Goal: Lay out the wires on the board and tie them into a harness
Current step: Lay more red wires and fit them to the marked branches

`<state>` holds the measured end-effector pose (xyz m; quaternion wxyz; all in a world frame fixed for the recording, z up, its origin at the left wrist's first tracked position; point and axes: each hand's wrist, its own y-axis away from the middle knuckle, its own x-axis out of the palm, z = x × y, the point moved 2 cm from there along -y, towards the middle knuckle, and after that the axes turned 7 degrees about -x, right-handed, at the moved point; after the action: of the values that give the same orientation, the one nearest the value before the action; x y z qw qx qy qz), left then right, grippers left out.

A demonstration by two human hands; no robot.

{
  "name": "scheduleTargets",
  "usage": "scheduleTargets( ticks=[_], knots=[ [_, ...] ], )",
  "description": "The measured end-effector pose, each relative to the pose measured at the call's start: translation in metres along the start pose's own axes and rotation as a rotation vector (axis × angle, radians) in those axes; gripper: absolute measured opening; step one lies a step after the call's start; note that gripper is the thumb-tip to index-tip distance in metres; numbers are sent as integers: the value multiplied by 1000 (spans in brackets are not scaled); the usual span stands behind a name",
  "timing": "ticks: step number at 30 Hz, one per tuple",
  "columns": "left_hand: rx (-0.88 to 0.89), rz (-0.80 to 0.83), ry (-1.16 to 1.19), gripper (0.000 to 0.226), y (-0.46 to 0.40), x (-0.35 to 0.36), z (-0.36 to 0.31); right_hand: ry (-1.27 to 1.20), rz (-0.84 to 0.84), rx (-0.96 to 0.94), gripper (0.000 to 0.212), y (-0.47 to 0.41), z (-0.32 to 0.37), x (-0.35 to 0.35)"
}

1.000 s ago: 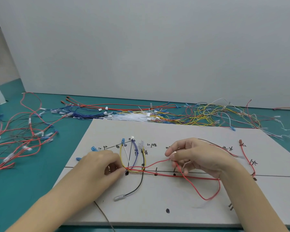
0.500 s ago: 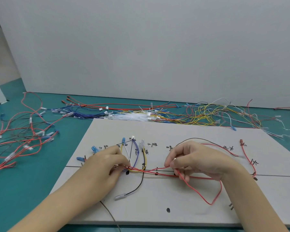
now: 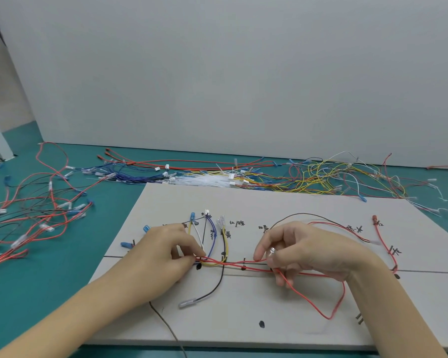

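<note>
A grey board (image 3: pixel 282 202) with hand-written marks and a drawn line lies in front of me. Yellow, white, blue and black wires (image 3: pixel 210 236) rise from a bundle near the line, their terminals pointing away from me. My left hand (image 3: pixel 166 251) pinches that bundle at its left end. My right hand (image 3: pixel 303 251) pinches a red wire (image 3: pixel 311 303) with a small clear terminal at the fingertips; the wire loops down to the right. A black wire (image 3: pixel 212 288) with a clear terminal hangs toward me. Another red wire (image 3: pixel 384 241) lies at the board's right.
Piles of loose wires cover the green table: red and black ones (image 3: pixel 34 210) at the left, blue, white, yellow and red ones (image 3: pixel 243 177) behind the board. A grey wall stands behind. A thin dark wire (image 3: pixel 166 324) runs off the board's near edge.
My left hand moved right along the bundle and now pinches it near the blue wire. My right hand shifted slightly, and a black wire now arches above it.
</note>
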<state>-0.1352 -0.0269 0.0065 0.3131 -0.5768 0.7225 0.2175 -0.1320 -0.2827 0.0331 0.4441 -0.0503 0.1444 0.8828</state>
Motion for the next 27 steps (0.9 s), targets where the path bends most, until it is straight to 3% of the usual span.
scheduleTargets(
  ticks=[11,20,23,26,27],
  knots=[
    [-41,62,96,21,-3,-2,1,8,2,19,25,5,1,-3],
    [-90,-24,128,35,-5,7,-3,-7,41,68,40,10,1,-8],
    [-25,-57,41,34,-2,11,-4,30,29,38,34,11,4,-10],
    [89,-111,-50,16,4,15,-7,47,-44,-3,25,10,7,-15],
    [116,-120,-87,23,3,16,-8,48,-65,-17,23,10,7,-16]
  ],
)
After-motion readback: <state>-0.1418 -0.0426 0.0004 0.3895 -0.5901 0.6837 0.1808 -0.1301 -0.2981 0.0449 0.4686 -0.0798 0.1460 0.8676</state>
